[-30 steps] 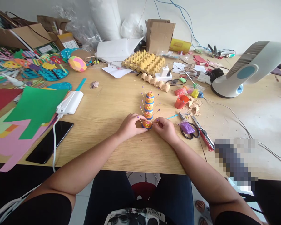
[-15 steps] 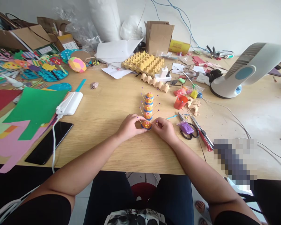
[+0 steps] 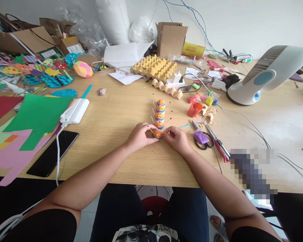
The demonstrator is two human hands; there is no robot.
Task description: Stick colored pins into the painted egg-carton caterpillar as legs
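Observation:
A row of several small egg-carton figures (image 3: pixel 159 116) runs away from me mid-table, with orange faces, blue rims and thin purple-tipped sticks at their sides. My left hand (image 3: pixel 141 136) grips the nearest figure (image 3: pixel 158 134) from its left, thumb in front and fingers behind. At that figure's right side, my right hand (image 3: pixel 176 137) is closed in a pinch on a thin stick, whose purple tip (image 3: pixel 169 130) shows above the fingers. The stick's lower end is hidden. Another purple-tipped stick stands on the figure's left, by my left fingers.
Right of my right hand lie black-handled scissors (image 3: pixel 204 146), a purple clay packet (image 3: pixel 200 137) and a utility knife (image 3: pixel 221 148). Behind them stands a red cup (image 3: pixel 195 109). Egg cartons (image 3: pixel 154 69) lie at the back, a fan (image 3: pixel 265 77) at right, a phone (image 3: pixel 53 153) at left.

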